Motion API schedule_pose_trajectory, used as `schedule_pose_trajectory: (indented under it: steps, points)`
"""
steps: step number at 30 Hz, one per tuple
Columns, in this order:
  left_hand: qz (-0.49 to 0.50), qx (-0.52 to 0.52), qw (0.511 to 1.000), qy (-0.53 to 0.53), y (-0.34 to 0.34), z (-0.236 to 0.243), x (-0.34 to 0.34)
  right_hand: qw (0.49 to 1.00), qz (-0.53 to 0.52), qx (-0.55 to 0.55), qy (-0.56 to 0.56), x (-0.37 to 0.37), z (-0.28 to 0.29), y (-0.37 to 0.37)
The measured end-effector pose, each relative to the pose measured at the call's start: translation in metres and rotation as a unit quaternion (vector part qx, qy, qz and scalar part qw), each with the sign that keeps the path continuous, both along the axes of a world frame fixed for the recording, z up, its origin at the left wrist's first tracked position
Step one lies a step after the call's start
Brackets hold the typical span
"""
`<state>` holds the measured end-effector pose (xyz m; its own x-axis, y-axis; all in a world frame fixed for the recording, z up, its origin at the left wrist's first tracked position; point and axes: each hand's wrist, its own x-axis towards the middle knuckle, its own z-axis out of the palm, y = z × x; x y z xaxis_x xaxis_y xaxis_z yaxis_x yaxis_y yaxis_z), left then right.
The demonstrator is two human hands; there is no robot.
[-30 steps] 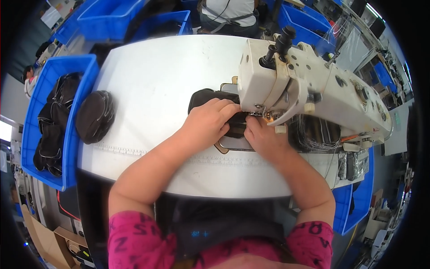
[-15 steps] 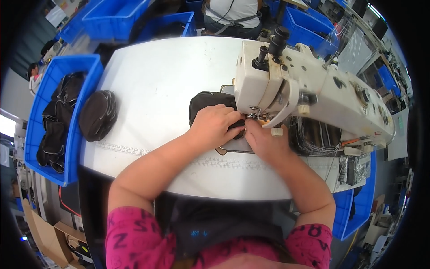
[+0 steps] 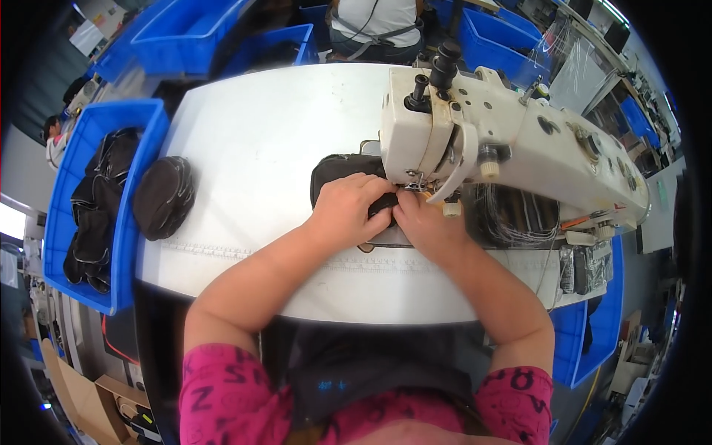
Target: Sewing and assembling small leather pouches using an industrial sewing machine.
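A black fabric piece lies under the head of a cream sewing machine on the white table. My left hand presses down on the fabric, fingers curled over its near edge. My right hand pinches the same piece right beside the needle area, the two hands touching. Most of the fabric is hidden beneath my hands and the machine head.
A stack of round black pieces sits at the table's left edge. A blue bin to the left holds more black fabric. Another person sits behind the table among more blue bins. Cables lie under the machine arm.
Both hands have stayed on the fabric by the needle, shifting only slightly. The view has drifted a little.
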<state>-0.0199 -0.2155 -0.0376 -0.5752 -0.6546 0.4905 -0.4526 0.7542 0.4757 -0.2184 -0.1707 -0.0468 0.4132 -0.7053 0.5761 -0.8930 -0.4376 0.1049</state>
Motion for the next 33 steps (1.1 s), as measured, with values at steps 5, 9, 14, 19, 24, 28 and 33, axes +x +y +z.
schedule_pose_trajectory:
  steps: [5,9,14,19,24,28,33]
  points:
    - [-0.072,0.127,0.989,0.023,-0.017,-0.008,0.016,0.997,0.055,-0.058,0.016,-0.003,0.001,-0.005]
    - [-0.133,0.175,0.975,0.002,-0.025,-0.006,0.019,0.995,0.072,-0.036,0.058,-0.008,-0.013,-0.004]
    - [-0.093,0.170,0.978,-0.071,-0.014,0.007,0.014,0.997,0.060,-0.019,0.052,-0.008,-0.006,0.003]
    - [-0.063,0.022,0.994,-0.084,-0.010,0.006,0.012,0.997,0.058,-0.001,0.051,-0.006,0.002,0.010]
    - [-0.080,0.103,0.991,-0.020,-0.016,0.003,0.015,0.996,0.016,0.074,0.057,0.003,0.000,0.034]
    - [-0.087,0.134,0.983,-0.088,-0.018,0.008,0.015,0.986,0.078,0.132,0.061,0.005,0.004,0.039]
    - [-0.080,0.097,0.983,-0.131,-0.010,0.016,0.010,0.975,0.082,0.192,0.080,0.004,0.010,0.044]
